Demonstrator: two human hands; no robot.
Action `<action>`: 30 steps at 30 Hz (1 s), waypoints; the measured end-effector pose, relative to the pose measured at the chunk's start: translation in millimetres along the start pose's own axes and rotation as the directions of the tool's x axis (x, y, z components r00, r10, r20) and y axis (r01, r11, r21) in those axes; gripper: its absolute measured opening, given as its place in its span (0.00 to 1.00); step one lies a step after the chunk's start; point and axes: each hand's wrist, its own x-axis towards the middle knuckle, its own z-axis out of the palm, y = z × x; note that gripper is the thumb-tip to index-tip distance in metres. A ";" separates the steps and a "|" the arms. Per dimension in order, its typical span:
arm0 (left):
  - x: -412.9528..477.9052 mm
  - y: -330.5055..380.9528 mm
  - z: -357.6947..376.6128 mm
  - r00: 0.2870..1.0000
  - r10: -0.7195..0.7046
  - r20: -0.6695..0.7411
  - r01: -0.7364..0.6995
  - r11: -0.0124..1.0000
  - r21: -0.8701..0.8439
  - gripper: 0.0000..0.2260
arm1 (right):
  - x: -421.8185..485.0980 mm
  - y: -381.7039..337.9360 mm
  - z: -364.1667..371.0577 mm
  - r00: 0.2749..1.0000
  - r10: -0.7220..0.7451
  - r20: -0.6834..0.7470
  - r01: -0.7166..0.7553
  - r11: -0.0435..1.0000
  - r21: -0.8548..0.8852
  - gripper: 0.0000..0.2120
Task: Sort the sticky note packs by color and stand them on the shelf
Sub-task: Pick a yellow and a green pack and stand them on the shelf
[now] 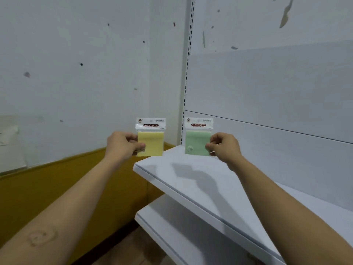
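My left hand pinches the yellow pack upright, off the shelf's left end; my right hand pinches the green pack over its back corner. I judge I'm placing: next, stand each down apart, steady.

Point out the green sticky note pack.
The green pack is the one pinched by the right hand; the left hand holds the yellow pack.
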 end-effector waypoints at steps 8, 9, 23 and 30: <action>44.4 -33.4 5.4 0.999 -0.036 0.024 0.036 0.999 -0.011 0.08 | 37.6 8.6 46.8 0.999 0.049 -0.016 -0.049 0.999 0.016 0.09; 51.2 -36.1 9.7 0.999 -0.042 0.028 0.042 0.999 -0.013 0.08 | 44.2 12.3 51.4 0.999 0.052 -0.017 -0.051 0.999 0.016 0.09; 188.2 -75.1 138.8 0.984 -0.017 0.175 0.000 0.996 0.095 0.09 | 173.9 122.1 68.2 0.934 0.220 -0.283 -0.203 0.975 0.086 0.10; 233.6 -109.3 204.6 0.966 -0.041 0.254 0.008 0.992 0.128 0.06 | 196.6 167.7 73.4 0.898 0.295 -0.325 -0.293 0.954 0.057 0.07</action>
